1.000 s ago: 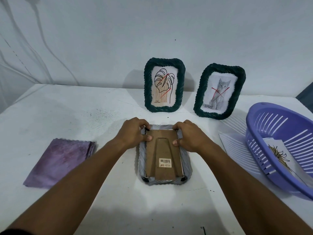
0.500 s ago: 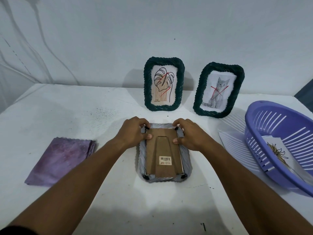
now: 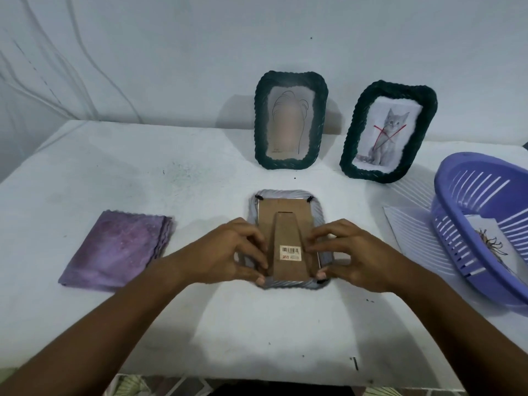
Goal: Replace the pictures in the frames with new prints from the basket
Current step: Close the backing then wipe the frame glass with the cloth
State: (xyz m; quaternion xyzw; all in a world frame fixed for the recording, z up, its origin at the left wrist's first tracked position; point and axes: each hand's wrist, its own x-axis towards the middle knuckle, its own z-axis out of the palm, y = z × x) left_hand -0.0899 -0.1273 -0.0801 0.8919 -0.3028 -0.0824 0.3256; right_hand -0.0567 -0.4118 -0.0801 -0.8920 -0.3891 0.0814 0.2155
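Note:
A grey woven picture frame (image 3: pixel 285 195) lies face down mid-table, its brown cardboard back and stand (image 3: pixel 288 232) facing up with a barcode sticker. My left hand (image 3: pixel 228 252) rests at its lower left edge and my right hand (image 3: pixel 351 252) at its lower right edge, fingertips on the backing near the bottom clips. Two dark green frames stand against the wall: one with a leaf drawing (image 3: pixel 290 121), one with a cat picture (image 3: pixel 388 132) crossed in red. A purple basket (image 3: pixel 468 181) at the right holds a print (image 3: pixel 491 244).
A folded purple cloth (image 3: pixel 120 250) lies to the left of the frame. A white sheet (image 3: pixel 411 230) sits partly under the basket. The table's front edge runs just below my forearms, and the white wall stands close behind the standing frames.
Both hands slid from the frame's top corners down to its bottom corners. The two top black clips now show. The view has tilted down a little.

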